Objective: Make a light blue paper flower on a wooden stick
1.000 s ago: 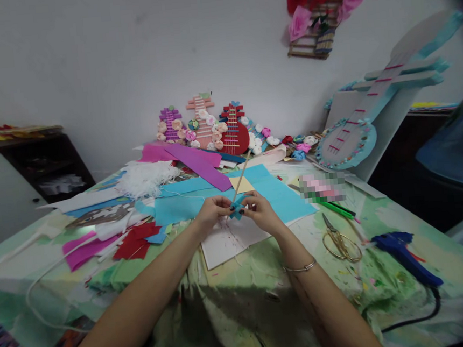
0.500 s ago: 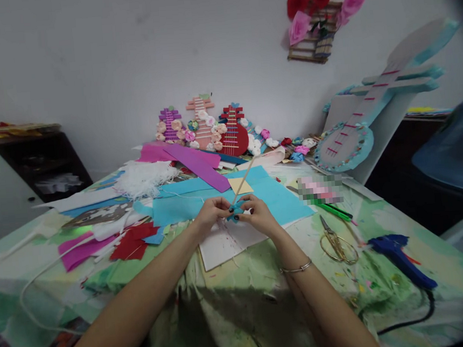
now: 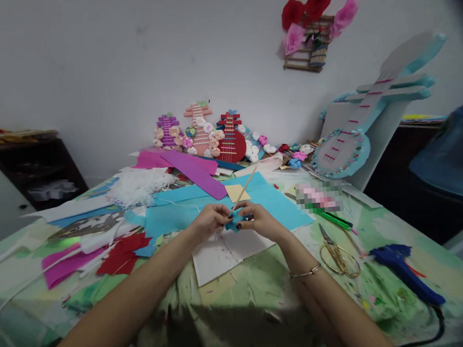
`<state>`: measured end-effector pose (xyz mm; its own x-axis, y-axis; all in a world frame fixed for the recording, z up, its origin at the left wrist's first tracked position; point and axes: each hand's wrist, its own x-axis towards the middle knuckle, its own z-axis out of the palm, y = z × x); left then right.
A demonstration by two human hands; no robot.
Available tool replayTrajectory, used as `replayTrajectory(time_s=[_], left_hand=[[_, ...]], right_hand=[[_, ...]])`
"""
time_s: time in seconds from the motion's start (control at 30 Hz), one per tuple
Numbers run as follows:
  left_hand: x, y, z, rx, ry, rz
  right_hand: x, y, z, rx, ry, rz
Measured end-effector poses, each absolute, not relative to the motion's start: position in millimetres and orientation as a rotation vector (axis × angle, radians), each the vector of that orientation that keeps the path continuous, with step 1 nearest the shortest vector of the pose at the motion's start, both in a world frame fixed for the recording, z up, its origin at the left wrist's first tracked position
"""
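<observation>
Both hands meet over the near edge of the blue sheet [image 3: 282, 201], around a small crumpled blue piece [image 3: 233, 225], perhaps paper or felt. A thin wooden stick [image 3: 248, 184] slants up and away from this piece. My left hand [image 3: 211, 219] is closed, with thumb and fingertips pinching the piece close to the stick. On the other side, my right hand [image 3: 258, 221] pinches the same piece between its thumb and fingers. The fingers partly hide the piece and the stick's lower end. Below the hands lies a white board [image 3: 218, 258] with reddish marks.
Gold-handled scissors [image 3: 336, 256] and a blue glue gun [image 3: 406, 271] lie to the right. Green pens [image 3: 333, 218] lie beyond the scissors. Red scraps [image 3: 123, 255] and white shredded fibre [image 3: 137, 184] are on the left. Small craft lutes [image 3: 230, 138] stand along the wall.
The camera view has shifted slightly, so the table appears a little lower. My fingers have moved slightly around the blue piece, and both hands still hold it.
</observation>
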<state>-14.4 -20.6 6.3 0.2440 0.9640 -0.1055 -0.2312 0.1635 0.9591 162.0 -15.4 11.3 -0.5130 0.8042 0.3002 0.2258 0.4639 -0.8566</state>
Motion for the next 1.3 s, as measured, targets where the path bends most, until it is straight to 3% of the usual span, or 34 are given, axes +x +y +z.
replayTrajectory(time_s=[0.37, 1.3], left_hand=[[-5.3, 17.5, -4.3, 1.269, 1.058, 1.084], [-12.6, 0.1, -12.8, 1.648, 0.958, 1.047]], right_hand=[[176.9, 8.7, 4.2, -0.947, -1.694, 0.846], [169.9, 9.3, -12.2, -0.793, -1.448, 1.026]])
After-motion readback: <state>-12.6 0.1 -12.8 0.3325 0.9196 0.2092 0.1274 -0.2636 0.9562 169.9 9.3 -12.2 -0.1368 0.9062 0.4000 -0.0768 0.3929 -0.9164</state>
